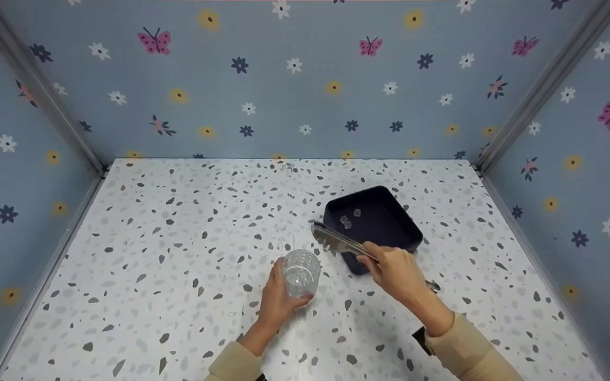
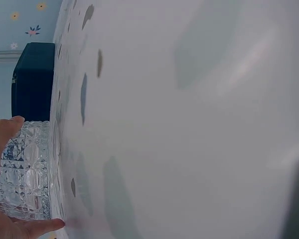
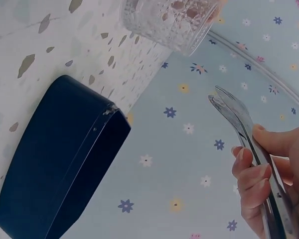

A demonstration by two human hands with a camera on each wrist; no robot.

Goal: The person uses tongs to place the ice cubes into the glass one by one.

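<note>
My left hand (image 1: 278,299) holds a clear cut-glass tumbler (image 1: 301,272) that stands upright on the table. In the left wrist view the thumb and a finger wrap the tumbler (image 2: 30,172). With my right hand (image 1: 397,270) I grip metal tongs (image 1: 342,243), fingers curled round both arms. Their tips point left, over the near-left rim of a dark blue square box (image 1: 389,227), a little above the tumbler. The right wrist view has the tongs' tips (image 3: 224,102) close together; I cannot tell whether they hold anything. Several clear cubes (image 1: 347,222) lie inside the box, at its left.
The white speckled table (image 1: 178,238) reaches back to a light blue wall (image 1: 294,95) printed with flowers and butterflies. Matching side walls (image 1: 570,201) with grey metal corner posts (image 1: 543,90) enclose it left and right.
</note>
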